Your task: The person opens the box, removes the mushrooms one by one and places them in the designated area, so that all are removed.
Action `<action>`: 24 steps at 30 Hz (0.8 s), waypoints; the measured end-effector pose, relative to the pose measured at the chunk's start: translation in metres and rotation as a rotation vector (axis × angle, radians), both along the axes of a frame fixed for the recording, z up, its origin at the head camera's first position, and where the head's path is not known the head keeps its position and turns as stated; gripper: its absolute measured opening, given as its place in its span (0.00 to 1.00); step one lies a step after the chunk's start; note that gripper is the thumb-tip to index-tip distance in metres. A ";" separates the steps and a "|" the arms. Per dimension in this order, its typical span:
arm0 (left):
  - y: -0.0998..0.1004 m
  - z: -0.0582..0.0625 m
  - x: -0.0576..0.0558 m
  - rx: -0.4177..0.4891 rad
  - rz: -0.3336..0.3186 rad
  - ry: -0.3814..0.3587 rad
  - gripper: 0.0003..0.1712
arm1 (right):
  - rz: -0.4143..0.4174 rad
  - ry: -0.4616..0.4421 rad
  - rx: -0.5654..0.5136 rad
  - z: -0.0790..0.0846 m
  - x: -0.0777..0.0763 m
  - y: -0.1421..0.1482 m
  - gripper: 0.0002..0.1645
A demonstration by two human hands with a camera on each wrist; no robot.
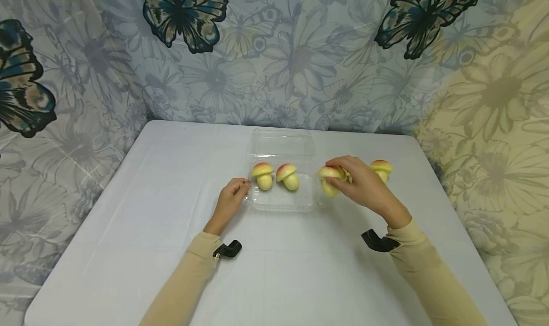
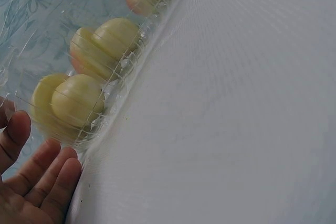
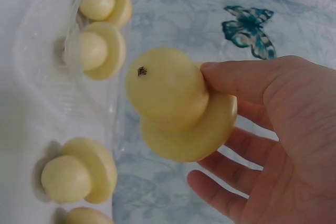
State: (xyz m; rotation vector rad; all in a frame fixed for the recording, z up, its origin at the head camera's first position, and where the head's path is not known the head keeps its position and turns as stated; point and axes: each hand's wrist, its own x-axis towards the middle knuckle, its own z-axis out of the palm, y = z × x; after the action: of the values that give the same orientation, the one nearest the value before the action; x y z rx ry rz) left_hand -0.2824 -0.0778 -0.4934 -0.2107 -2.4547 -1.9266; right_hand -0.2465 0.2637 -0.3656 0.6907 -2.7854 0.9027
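Over the near part of the white table (image 1: 296,278), two tan sleeves (image 1: 188,273), each with a black wrist piece (image 1: 230,249). Just beyond, at the left rim of a clear plastic container (image 1: 304,205), the left hand (image 1: 230,201), in a pinch on that rim between thumb and index finger. By the container's right side, the right hand (image 1: 364,185), grasping a yellow mushroom (image 3: 176,106), with the thumb at the join of stem and cap, fingertips over the cap's top, the little finger free of it. Inside the container, side by side, two more mushrooms (image 1: 264,179), the left one just beside the left fingertips. On the table near the right hand, two loose mushrooms (image 1: 381,166), one mostly hidden behind the fingers in the head view. Farther back, the open lid (image 1: 283,145); behind everything, a flowered wall covering (image 1: 300,73) with butterflies (image 1: 179,11).
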 end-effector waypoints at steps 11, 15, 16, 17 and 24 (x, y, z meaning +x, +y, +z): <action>0.002 0.030 0.017 -0.024 -0.010 0.018 0.17 | -0.033 -0.019 0.014 -0.004 0.004 0.010 0.19; 0.002 0.028 0.016 -0.009 -0.011 0.020 0.17 | -0.052 -0.022 0.014 -0.008 0.005 0.013 0.20; 0.002 0.028 0.015 -0.006 -0.010 0.020 0.18 | -0.053 -0.022 0.010 -0.009 0.006 0.013 0.20; 0.002 0.028 0.015 -0.003 -0.011 0.017 0.18 | -0.054 -0.023 0.007 -0.010 0.006 0.014 0.20; 0.003 0.028 0.015 -0.010 -0.014 0.015 0.18 | -0.028 -0.002 -0.016 -0.019 0.006 0.018 0.19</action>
State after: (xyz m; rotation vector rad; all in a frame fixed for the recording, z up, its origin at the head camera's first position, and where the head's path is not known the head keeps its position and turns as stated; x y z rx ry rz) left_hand -0.2673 -0.0751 -0.4650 -0.2422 -2.4610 -1.9111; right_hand -0.2402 0.2818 -0.3842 0.6478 -2.7796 0.9198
